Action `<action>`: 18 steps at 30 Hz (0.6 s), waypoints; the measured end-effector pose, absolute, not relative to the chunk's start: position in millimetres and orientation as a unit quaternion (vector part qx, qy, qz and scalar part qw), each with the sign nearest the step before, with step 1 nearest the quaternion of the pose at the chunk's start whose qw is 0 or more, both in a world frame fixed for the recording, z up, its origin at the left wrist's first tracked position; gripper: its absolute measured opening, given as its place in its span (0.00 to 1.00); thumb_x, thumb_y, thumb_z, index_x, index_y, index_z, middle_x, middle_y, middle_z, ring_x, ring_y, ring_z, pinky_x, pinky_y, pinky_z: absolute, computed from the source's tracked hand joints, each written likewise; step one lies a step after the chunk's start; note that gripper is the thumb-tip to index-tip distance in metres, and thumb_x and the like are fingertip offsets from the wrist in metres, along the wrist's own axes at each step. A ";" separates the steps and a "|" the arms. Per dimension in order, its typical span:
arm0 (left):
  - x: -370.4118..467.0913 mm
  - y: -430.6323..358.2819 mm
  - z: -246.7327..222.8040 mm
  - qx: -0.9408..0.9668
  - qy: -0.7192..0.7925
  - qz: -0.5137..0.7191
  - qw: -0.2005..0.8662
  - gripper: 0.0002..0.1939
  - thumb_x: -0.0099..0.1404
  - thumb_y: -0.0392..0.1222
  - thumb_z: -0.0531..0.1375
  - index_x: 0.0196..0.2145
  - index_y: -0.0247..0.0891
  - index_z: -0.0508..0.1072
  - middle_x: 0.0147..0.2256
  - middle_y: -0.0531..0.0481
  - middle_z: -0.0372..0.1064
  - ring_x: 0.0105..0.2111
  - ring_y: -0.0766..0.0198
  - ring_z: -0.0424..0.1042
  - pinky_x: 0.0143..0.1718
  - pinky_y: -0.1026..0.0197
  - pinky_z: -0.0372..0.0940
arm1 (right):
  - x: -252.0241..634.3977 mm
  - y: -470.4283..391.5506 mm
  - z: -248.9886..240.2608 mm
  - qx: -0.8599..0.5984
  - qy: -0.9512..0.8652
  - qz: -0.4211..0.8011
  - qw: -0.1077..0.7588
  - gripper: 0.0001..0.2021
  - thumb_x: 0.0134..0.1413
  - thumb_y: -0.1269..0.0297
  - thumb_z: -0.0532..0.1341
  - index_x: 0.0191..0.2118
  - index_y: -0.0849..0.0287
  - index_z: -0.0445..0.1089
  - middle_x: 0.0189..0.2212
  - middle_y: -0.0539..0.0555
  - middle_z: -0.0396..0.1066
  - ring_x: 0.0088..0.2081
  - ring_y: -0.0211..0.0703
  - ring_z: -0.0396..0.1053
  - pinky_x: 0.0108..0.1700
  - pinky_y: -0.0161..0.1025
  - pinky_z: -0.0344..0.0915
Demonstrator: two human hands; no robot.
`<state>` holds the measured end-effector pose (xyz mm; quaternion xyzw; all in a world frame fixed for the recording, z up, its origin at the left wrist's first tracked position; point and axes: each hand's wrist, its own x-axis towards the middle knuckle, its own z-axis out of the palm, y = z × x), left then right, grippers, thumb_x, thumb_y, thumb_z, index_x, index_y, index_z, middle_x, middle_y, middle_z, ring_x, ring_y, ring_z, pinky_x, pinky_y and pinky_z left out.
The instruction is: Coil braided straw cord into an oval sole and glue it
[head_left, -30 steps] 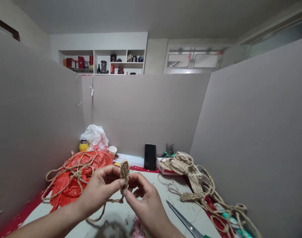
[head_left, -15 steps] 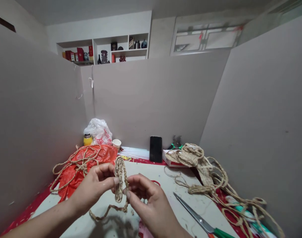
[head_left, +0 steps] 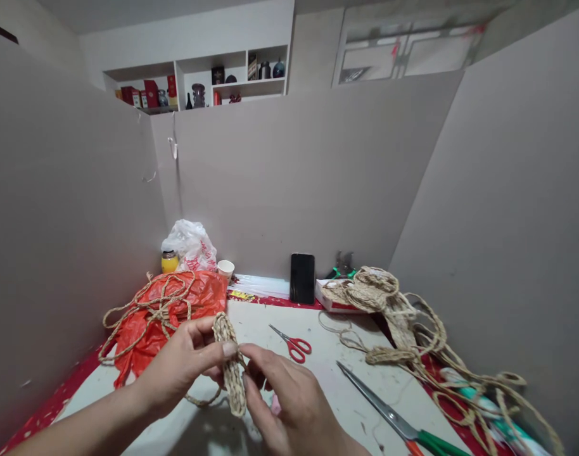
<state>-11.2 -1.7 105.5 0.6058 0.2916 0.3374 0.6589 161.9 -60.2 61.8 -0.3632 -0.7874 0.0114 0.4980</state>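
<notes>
A flat, elongated coil of braided straw rope is held up in the middle, tilted, above the white board. My left hand pinches it from the left, thumb across its near face and fingers behind. On the other side, my right hand has its thumb and forefinger closed on the cord at the coil's right edge. A length of the rope hangs down beneath my left hand. Right of my right hand lie small scissors with red handles and large shears with green handles.
More braided rope lies over a red plastic bag at left. Straw braid is heaped at right, partly on a box. Along the back stand a phone, a paper cup and a yellow jar. Grey partitions enclose the table.
The coil has tilted and dropped slightly, and the strand that stood apart on its right now lies close against it. The red scissors have come into fuller view.
</notes>
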 end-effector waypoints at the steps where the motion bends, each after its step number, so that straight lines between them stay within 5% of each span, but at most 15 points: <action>1: -10.6 -1.4 106.1 0.610 0.299 0.339 0.651 0.09 0.55 0.42 0.67 0.28 0.35 0.73 0.25 0.53 0.68 0.25 0.70 0.65 0.27 0.68 0.61 | 162.0 -60.2 62.2 -0.359 -0.789 0.023 0.499 0.21 0.54 0.78 0.55 0.53 0.57 0.60 0.35 0.54 0.75 0.31 0.40 0.73 0.33 0.36 0.70; 11: -6.5 -2.0 109.1 0.622 0.305 0.330 0.641 0.11 0.52 0.42 0.69 0.25 0.34 0.72 0.22 0.55 0.66 0.22 0.71 0.63 0.24 0.68 0.60 | 162.6 -61.8 56.3 -0.348 -0.779 0.046 0.519 0.21 0.53 0.77 0.55 0.54 0.63 0.60 0.28 0.52 0.72 0.27 0.38 0.71 0.31 0.33 0.69; 18: -5.3 -0.4 103.5 0.608 0.330 0.324 0.645 0.07 0.55 0.40 0.66 0.26 0.35 0.73 0.22 0.55 0.67 0.21 0.72 0.63 0.24 0.68 0.60 | 155.3 -69.2 56.8 -0.398 -0.706 0.242 0.534 0.13 0.56 0.69 0.54 0.48 0.60 0.65 0.21 0.46 0.66 0.20 0.33 0.63 0.23 0.31 0.61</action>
